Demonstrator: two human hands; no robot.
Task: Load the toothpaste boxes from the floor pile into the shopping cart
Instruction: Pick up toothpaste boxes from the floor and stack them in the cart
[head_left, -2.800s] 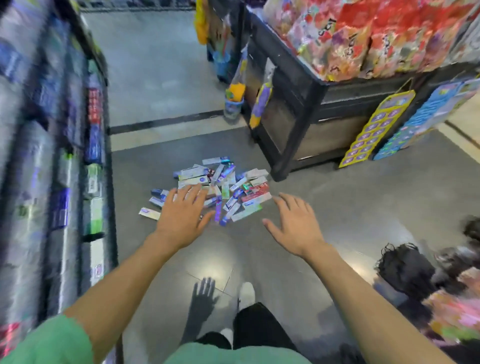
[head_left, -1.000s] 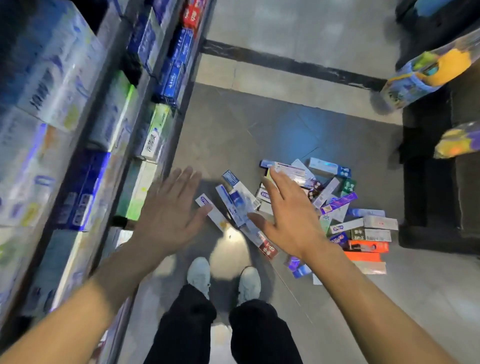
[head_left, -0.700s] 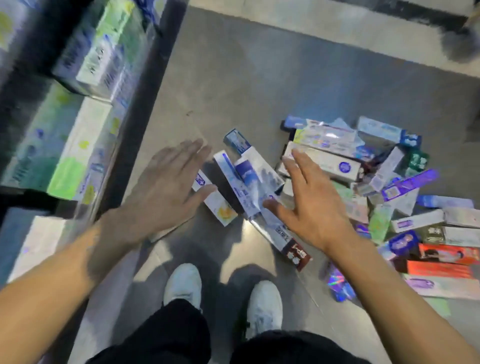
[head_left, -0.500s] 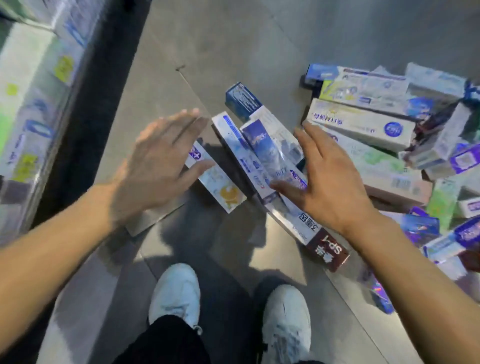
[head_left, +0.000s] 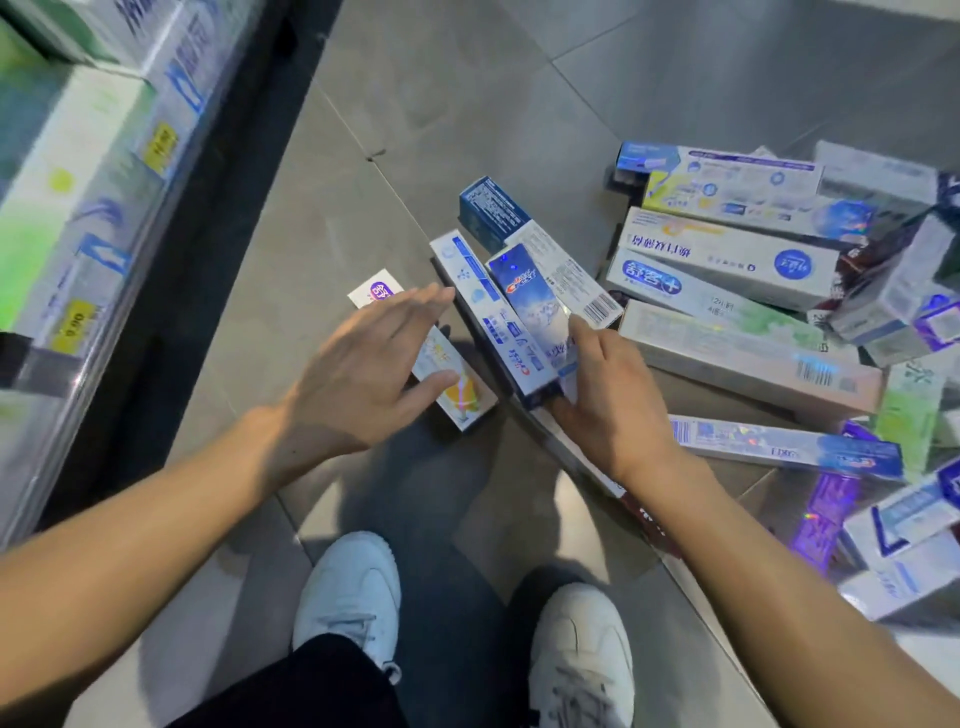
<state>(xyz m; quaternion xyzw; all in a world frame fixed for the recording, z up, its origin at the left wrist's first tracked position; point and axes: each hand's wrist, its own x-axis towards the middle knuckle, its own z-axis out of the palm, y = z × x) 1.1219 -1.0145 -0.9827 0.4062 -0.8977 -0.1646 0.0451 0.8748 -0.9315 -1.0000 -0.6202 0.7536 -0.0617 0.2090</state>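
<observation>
A pile of toothpaste boxes lies on the grey floor at the right. My right hand is down on a blue toothpaste box at the pile's left edge, fingers along its top and thumb at its near end, pinching it. My left hand hovers flat and open just above a white box with an orange print, which lies apart from the pile. A white-and-blue box lies between the two hands. No shopping cart is in view.
A store shelf stocked with boxed goods runs along the left, its dark base close to my left arm. My two white shoes stand on the floor tiles just below the hands. Bare floor lies beyond the pile.
The view has dropped closer to the pile. My right hand has come down onto the blue box and taken hold of it. My left hand has shifted right over the white-and-orange box.
</observation>
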